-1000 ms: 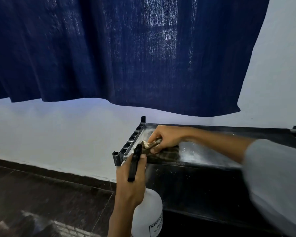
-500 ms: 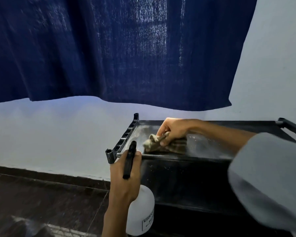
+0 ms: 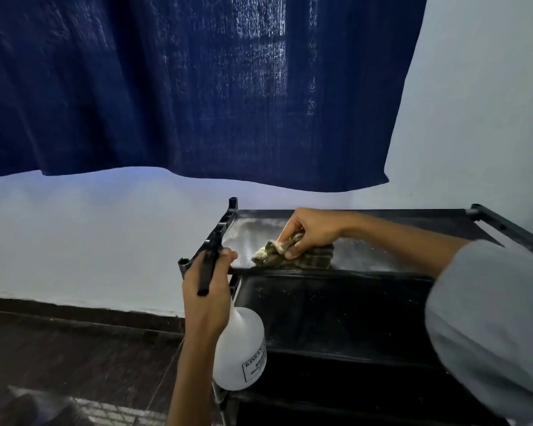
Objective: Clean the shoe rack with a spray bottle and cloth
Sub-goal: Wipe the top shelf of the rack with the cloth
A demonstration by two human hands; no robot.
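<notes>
The black shoe rack [image 3: 397, 259] stands against a white wall, its top shelf wet and speckled. My right hand [image 3: 313, 230] grips a crumpled checked cloth [image 3: 305, 256] and presses it on the left part of that top shelf. My left hand [image 3: 205, 290] holds a white spray bottle [image 3: 240, 352] by its black trigger head, in front of the rack's front left corner. The bottle hangs below my hand, its label facing right.
A dark blue curtain [image 3: 182, 87] hangs above the rack, its hem just over the top shelf. Lower shelves [image 3: 330, 318] of the rack are dark. A dark tiled floor [image 3: 74, 348] lies to the left, with a dark skirting along the wall.
My right hand has slid the cloth rightward and back along the top shelf. The bottle hand has stayed by the front left corner.
</notes>
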